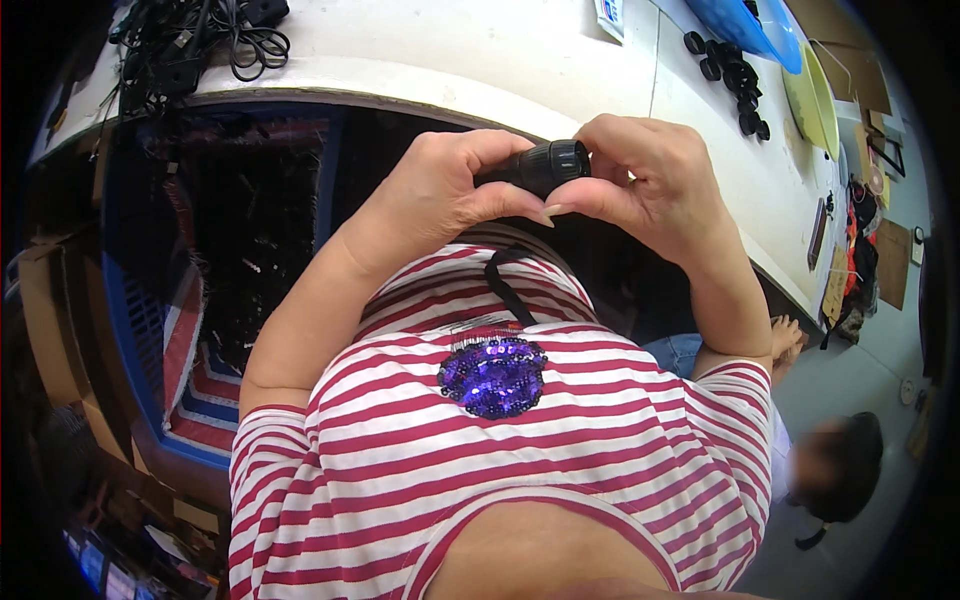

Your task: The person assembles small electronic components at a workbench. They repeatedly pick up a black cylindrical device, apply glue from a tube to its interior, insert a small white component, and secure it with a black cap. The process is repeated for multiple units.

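A short black ribbed cylinder (548, 168), perhaps a flashlight, is held level between my two hands just in front of the table edge. My left hand (440, 185) wraps its thumb and fingers round the cylinder's left end, which is mostly hidden in the grip. At the wider, ringed right end, my right hand (655, 180) curls with thumb and fingers bent. Its thumb presses on the underside of that end, and the two thumb tips meet below. Whether the right fingers touch the far side is hidden.
Tangled black cables (195, 50) lie on the white table (430, 50) at far left. Several black round parts (735, 75) sit near a blue basin (750, 25) and a yellow-green basin (810, 100). A blue crate (150, 330) holding dark pieces stands left. Another person (835, 465) is at lower right.
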Available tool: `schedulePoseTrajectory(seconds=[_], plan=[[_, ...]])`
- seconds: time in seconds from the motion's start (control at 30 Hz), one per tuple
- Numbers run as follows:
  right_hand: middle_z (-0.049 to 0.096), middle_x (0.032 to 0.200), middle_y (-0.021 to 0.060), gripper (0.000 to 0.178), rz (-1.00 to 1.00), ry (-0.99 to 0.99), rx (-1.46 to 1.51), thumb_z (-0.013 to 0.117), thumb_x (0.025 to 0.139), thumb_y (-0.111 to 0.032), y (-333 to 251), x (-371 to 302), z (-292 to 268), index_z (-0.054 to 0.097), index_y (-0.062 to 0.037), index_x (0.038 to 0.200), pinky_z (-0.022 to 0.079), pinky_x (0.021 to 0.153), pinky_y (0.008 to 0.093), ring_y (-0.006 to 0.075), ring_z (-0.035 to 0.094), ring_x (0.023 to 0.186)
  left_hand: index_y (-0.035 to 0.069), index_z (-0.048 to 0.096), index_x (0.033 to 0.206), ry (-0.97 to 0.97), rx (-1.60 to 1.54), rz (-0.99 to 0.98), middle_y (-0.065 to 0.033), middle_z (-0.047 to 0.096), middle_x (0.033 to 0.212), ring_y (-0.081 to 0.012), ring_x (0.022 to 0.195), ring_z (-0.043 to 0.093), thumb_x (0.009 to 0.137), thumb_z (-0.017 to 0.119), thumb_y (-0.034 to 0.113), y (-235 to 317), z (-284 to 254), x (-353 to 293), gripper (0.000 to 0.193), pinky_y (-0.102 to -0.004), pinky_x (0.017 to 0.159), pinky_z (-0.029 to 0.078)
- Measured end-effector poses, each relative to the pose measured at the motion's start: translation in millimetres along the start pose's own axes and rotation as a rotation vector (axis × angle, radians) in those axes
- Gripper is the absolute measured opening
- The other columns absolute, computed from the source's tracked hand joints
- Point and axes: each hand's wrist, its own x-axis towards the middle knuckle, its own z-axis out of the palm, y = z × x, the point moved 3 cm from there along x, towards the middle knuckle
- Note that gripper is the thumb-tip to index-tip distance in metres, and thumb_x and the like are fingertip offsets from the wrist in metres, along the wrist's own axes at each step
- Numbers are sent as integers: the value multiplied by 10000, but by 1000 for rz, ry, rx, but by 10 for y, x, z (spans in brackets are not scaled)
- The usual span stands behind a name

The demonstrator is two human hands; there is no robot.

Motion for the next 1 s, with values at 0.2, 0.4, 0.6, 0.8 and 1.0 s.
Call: schedulePoseTrajectory(seconds=[0.2, 0.4, 0.6, 0.8, 1.0], plan=[[542, 573, 88, 338, 81, 110, 84, 694, 716, -345, -132, -27, -54, 567, -35, 755, 411, 464, 302, 230, 546, 502, 15, 614, 945, 33, 139, 164, -135, 618, 749, -188, 647, 602, 698, 727, 214, 1, 44, 18, 337, -289, 620, 477], [562, 619, 124, 296, 33, 112, 146, 671, 746, -298, -294, 16, -165, 567, -21, 764, 432, 507, 338, 282, 568, 565, 4, 611, 946, 55, 197, 123, -80, 618, 729, -123, 621, 566, 704, 726, 165, 134, 7, -27, 313, -253, 595, 471], [585, 667, 122, 296, 84, 78, 53, 666, 754, -273, -276, -62, -205, 578, -23, 886, 447, 553, 344, 285, 588, 622, 13, 606, 939, 104, 333, 140, -89, 602, 707, -160, 600, 561, 701, 725, 194, 242, 72, -58, 321, -269, 574, 463], [584, 633, 125, 300, 149, 82, 94, 645, 776, -292, -253, -220, -252, 567, -22, 877, 449, 531, 341, 275, 589, 579, 7, 596, 973, 94, 430, 241, -99, 623, 774, -155, 649, 579, 725, 707, 159, 378, 196, -88, 312, -254, 616, 463], [579, 632, 132, 308, 155, 148, 77, 617, 793, -324, -321, -332, -365, 568, -22, 825, 440, 526, 330, 271, 580, 568, 12, 595, 939, 121, 341, 221, -146, 598, 754, -239, 628, 555, 735, 698, 182, 538, 293, -106, 286, -301, 609, 449]])
